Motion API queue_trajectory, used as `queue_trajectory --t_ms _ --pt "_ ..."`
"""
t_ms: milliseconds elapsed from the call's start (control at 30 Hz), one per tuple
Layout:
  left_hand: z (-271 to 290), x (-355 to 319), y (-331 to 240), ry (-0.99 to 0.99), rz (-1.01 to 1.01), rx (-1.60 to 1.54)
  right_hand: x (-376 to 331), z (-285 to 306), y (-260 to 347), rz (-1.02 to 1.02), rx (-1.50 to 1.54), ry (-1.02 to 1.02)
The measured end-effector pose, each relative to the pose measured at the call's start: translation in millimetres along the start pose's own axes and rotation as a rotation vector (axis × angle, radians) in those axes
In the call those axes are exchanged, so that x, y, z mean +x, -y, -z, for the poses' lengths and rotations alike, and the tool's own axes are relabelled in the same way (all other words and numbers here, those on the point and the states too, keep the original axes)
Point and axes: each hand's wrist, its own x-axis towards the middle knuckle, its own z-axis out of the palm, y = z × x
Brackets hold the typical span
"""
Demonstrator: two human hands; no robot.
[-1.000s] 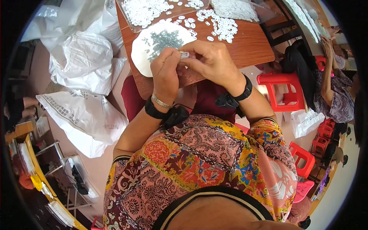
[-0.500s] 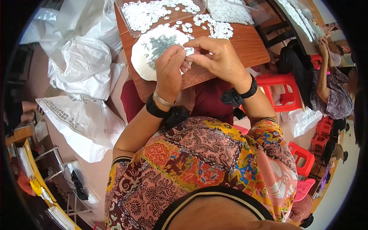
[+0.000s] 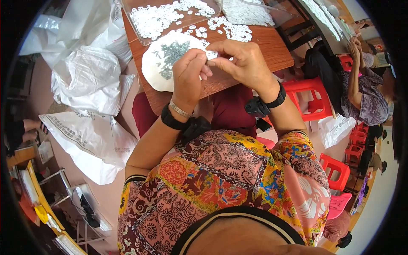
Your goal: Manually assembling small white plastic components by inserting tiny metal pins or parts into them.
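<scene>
Since a moment ago your hands have kept their place over the near edge of the brown wooden table (image 3: 272, 46), still pressed together round the same small piece, while the view has tilted so the table sits a little higher and nearer the top of the picture.

White plastic sacks (image 3: 91, 80) lie heaped on the floor to your left, beside the table. On the table a clear plastic tray (image 3: 144, 36) holds a spread of small white parts, and more loose white pieces (image 3: 231, 27) are scattered to its right. Nearer you, a round white plate (image 3: 155, 70) carries a heap of small grey-green metal bits (image 3: 172, 51).

Your left hand (image 3: 189, 78) comes up from the lower left with the wrist bent, back of the hand toward you, fingers curled and the thumb and forefinger pinching forward. Your right hand (image 3: 246, 63) reaches in from the right, palm turned down, fingertips meeting those of the left. Both wrists wear black bands, the left also a thin metal bracelet (image 3: 180, 109).

Between the fingertips of both hands, just above the plate's right rim, sits a small white plastic piece (image 3: 211, 54), clamped from both sides. It is too small and too covered to tell its long axis or which way it points.
</scene>
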Motion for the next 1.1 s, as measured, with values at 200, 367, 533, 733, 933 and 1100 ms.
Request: queue_trajectory --t_ms 200,367,533,733,933,1100 --pt "12.3 -5.9 -11.1 -0.065 -0.022 -0.032 62.6 76.6 -51.4 0.031 -0.615 -0.311" --pt "21.6 -13.0 -11.7 -0.099 -0.012 -0.038 106.5 91.6 -88.7 -0.167 -0.694 -0.338" --pt "37.7 -16.2 -9.6 -0.15 0.033 -0.053 71.9 73.9 -124.5 -0.142 -0.586 -0.116" --pt "49.8 -16.6 -6.6 -0.169 0.029 -0.03 27.7 13.5 -167.2 -0.383 -0.327 0.263" --pt "47.0 -18.9 -4.4 -0.154 0.046 -0.052 40.3 -18.2 -174.3 -0.316 -0.535 0.361" --pt "52.9 -20.9 -3.6 -0.163 0.076 -0.015 43.5 -36.7 -177.5 -0.235 -0.736 0.344"
